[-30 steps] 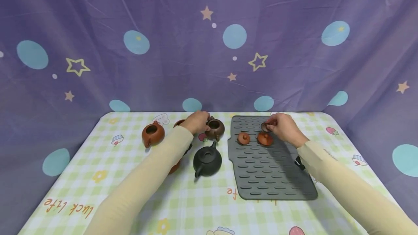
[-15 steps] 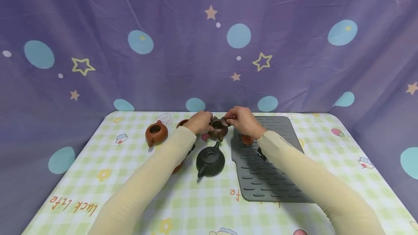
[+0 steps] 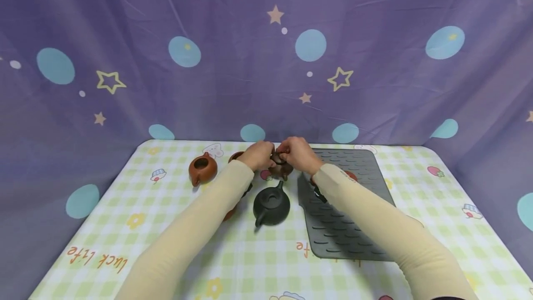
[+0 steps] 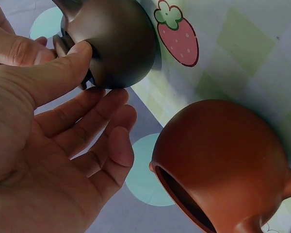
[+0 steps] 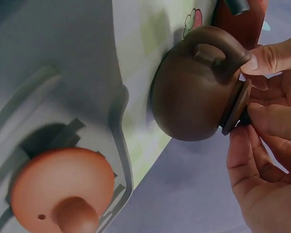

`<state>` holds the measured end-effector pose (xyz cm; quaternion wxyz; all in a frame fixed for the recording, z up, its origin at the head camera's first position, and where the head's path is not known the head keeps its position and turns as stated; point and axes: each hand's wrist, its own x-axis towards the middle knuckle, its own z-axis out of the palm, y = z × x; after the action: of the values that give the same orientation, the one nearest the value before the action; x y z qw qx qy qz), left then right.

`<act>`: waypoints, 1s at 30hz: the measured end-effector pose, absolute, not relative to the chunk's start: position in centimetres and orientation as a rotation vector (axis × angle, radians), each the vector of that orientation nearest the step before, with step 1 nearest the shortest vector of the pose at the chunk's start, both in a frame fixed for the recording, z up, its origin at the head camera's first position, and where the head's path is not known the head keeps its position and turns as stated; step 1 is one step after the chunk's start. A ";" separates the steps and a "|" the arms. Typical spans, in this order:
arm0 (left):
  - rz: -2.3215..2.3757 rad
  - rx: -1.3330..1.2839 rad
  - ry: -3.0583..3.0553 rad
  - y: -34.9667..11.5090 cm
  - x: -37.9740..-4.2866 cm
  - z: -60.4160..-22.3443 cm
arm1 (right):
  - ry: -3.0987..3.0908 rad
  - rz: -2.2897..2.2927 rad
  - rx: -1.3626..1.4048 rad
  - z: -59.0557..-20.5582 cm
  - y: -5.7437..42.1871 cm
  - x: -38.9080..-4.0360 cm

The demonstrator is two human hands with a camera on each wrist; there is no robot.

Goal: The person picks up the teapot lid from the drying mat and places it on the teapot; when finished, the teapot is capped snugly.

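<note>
From where I stand, taking twelve o'clock as the far edge and the brown teapot [image 5: 186, 94] as the hub, that pot sits near twelve o'clock on the counter [image 3: 166, 226], with its inside hidden. The left hand [image 3: 257, 155] grasps it, thumb and fingers against its sides, while the right hand [image 3: 298, 153] pinches the small brown lid [image 5: 239, 109] at its mouth; whether the lid sits flush I can't tell. At nine o'clock stands an orange teapot [image 3: 203, 169], uncovered, its interior too dark to read. A second orange teapot [image 4: 223, 155], also open-mouthed and shadowed within, is just beside the left hand, and another rounded orange piece [image 3: 229, 215] peeps out from the left sleeve [image 3: 195, 212] at about eight o'clock. The black teapot [image 3: 271, 207] stands close by at six o'clock. Towards four o'clock lies the ridged grey mat [image 3: 333, 235], bearing an orange lid [image 5: 63, 184] with a knob and a small hole. As for writing, the checked cloth says "luck life" [image 3: 97, 258] upside down at eight o'clock, and "fe" [image 3: 303, 246] beside the mat's edge. A tiny marking on the right sleeve [image 3: 374, 207] is too small to make out.
</note>
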<state>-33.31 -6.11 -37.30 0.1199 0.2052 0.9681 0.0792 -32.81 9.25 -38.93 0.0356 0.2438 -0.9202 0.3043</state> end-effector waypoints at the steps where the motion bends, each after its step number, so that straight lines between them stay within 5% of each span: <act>1: 0.229 0.599 2.831 -6.1 -33.3 -37.2 | -2.830 0.936 0.742 -39.0 9.3 -32.8; 16: 0.212 0.607 2.827 -6.2 -33.2 -37.0 | -2.854 0.994 0.742 -39.1 9.9 -32.3; 30: 0.257 0.655 2.857 -13.1 -31.5 -33.1 | -2.766 0.913 0.715 -39.2 20.2 -28.5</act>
<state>-31.46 -13.06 -33.08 0.0993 0.2213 0.9662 0.0867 -28.54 20.16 -39.24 0.0710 0.2379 -0.9198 0.3038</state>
